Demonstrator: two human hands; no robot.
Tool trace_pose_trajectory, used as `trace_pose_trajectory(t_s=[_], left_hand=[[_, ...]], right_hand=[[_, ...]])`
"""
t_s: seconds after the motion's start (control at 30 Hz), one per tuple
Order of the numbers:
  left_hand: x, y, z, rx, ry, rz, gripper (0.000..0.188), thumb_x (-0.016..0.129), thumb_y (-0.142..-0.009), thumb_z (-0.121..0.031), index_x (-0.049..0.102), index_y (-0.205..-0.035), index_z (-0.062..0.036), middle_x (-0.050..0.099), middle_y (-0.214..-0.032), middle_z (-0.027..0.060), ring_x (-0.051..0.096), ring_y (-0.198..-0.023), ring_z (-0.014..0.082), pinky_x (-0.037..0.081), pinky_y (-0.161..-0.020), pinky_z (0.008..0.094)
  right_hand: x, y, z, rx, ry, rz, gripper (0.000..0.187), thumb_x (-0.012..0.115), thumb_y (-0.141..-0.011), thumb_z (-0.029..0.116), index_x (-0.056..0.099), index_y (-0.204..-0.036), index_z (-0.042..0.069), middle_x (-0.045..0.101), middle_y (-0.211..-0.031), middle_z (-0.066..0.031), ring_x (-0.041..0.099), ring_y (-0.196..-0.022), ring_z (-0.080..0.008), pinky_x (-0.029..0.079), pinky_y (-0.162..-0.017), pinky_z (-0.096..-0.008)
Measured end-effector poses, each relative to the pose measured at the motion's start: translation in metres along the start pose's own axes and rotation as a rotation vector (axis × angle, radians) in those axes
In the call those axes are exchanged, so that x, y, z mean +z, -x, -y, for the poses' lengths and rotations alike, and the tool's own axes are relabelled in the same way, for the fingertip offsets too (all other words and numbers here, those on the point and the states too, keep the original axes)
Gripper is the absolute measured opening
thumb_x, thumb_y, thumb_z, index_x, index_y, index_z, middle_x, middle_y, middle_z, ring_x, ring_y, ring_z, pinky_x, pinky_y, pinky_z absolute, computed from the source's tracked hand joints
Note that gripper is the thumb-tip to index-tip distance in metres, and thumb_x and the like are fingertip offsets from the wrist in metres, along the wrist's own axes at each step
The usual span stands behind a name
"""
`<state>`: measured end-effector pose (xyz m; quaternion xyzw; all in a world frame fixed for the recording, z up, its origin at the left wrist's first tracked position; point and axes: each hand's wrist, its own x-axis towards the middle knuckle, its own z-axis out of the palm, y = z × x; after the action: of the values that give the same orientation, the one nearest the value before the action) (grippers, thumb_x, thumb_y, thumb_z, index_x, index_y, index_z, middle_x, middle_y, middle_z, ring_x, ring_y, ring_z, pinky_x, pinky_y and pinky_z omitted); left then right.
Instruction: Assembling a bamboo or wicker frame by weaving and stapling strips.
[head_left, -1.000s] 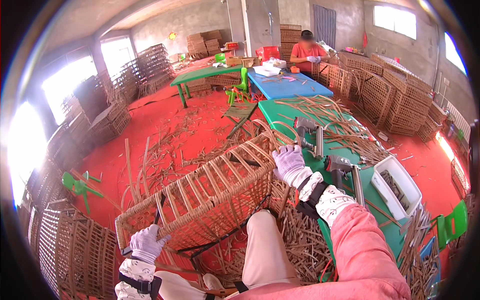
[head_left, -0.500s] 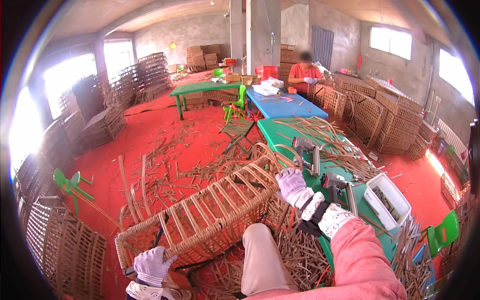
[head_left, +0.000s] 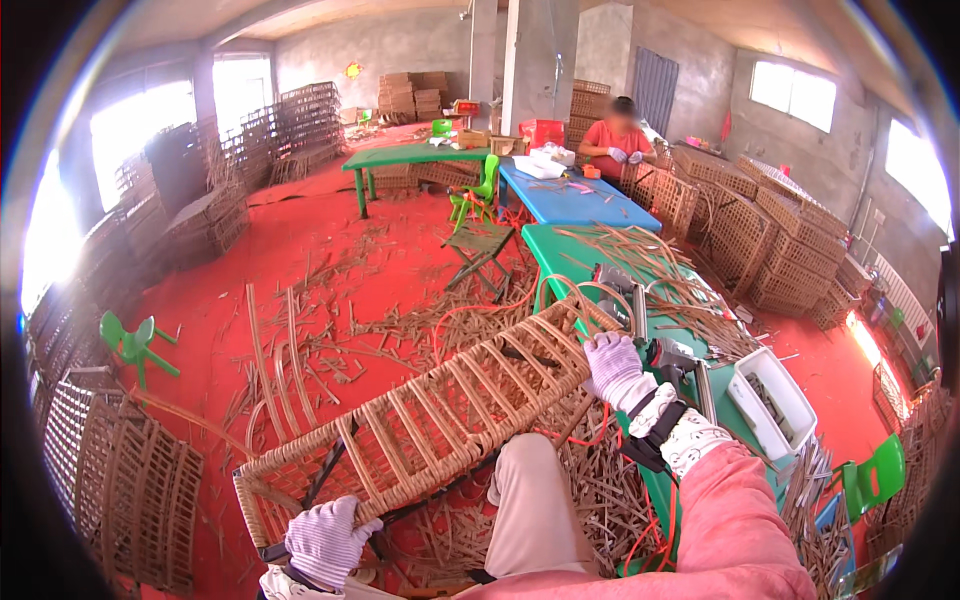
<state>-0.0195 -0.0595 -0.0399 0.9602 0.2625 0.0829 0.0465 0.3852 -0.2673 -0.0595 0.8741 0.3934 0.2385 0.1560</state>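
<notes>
A long woven rattan frame, with slats across its top and a dark metal frame showing beneath, lies slantwise before me over my knee. My left hand, in a striped glove, is closed round its near left corner. At the far right end my right hand, gloved the same way, grips the rim. Loose cane strips curl out beside that end. Two nail guns lie on the green table just past my right hand, partly hidden by it.
A white tray of staple strips sits on the green table among cane strips. Cane scraps litter the red floor. Green chairs, a folding stool and woven stacks stand around. A co-worker is behind the blue table.
Both hands have shifted right with the woven frame, which has tipped so that its slatted top faces me more and its near side shows less.
</notes>
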Motion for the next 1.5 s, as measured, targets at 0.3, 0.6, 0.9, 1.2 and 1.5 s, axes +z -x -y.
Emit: trace_pose_trajectory(t_s=[0.3, 0.6, 0.9, 1.2, 1.5], left_hand=[[-0.027, 0.003, 0.011, 0.038, 0.256, 0.035, 0.042, 0.071, -0.068, -0.037, 0.059, -0.095, -0.0069, 0.064, -0.08, 0.0125, 0.062, -0.075, 0.0321, 0.049, -0.066, 0.0401], [-0.049, -0.036, 0.088, 0.008, 0.403, -0.164, 0.023, 0.058, -0.081, -0.017, 0.058, -0.1, -0.0042, 0.062, -0.082, 0.0141, 0.061, -0.077, 0.0305, 0.048, -0.068, 0.0368], [-0.038, -0.085, 0.075, -0.066, 0.788, 0.071, 0.023, 0.053, -0.083, -0.009, 0.058, -0.105, -0.002, 0.06, -0.078, 0.0041, 0.056, -0.067, 0.0118, 0.048, -0.062, 0.0266], [-0.037, -0.141, 0.07, -0.39, 0.776, 0.271, 0.033, 0.059, -0.083, -0.018, 0.056, -0.111, -0.0014, 0.058, -0.069, 0.0042, 0.056, -0.054, 0.0122, 0.047, -0.046, 0.0227], [-0.023, -0.076, 0.057, 0.2, 0.183, -0.128, 0.024, 0.064, -0.082, -0.021, 0.064, -0.1, -0.0054, 0.065, -0.081, 0.0061, 0.06, -0.069, 0.0123, 0.05, -0.065, 0.0258]], right_hand=[[-0.002, 0.004, 0.006, 0.006, -0.167, -0.038, 0.052, 0.071, -0.061, 0.036, 0.052, -0.102, 0.011, 0.053, -0.103, -0.0102, 0.046, -0.105, -0.0278, 0.038, -0.084, -0.0416], [0.027, 0.021, -0.016, -0.055, -0.614, -0.433, 0.057, 0.069, -0.062, 0.007, 0.051, -0.116, 0.006, 0.048, -0.122, -0.0192, 0.039, -0.119, -0.0378, 0.034, -0.1, -0.0421], [0.054, -0.001, -0.004, 0.061, -0.56, -0.327, 0.053, 0.065, -0.064, 0.004, 0.048, -0.114, 0.009, 0.048, -0.124, -0.015, 0.038, -0.12, -0.0348, 0.031, -0.102, -0.0409], [0.05, 0.004, -0.001, -0.005, -0.514, -0.449, 0.056, 0.063, -0.067, 0.005, 0.044, -0.119, 0.009, 0.046, -0.127, -0.0148, 0.036, -0.122, -0.0352, 0.032, -0.102, -0.0415], [-0.017, 0.017, 0.031, 0.082, -0.416, -0.54, 0.059, 0.063, -0.069, 0.007, 0.044, -0.124, 0.012, 0.045, -0.127, -0.0149, 0.035, -0.124, -0.0303, 0.029, -0.104, -0.0404]])
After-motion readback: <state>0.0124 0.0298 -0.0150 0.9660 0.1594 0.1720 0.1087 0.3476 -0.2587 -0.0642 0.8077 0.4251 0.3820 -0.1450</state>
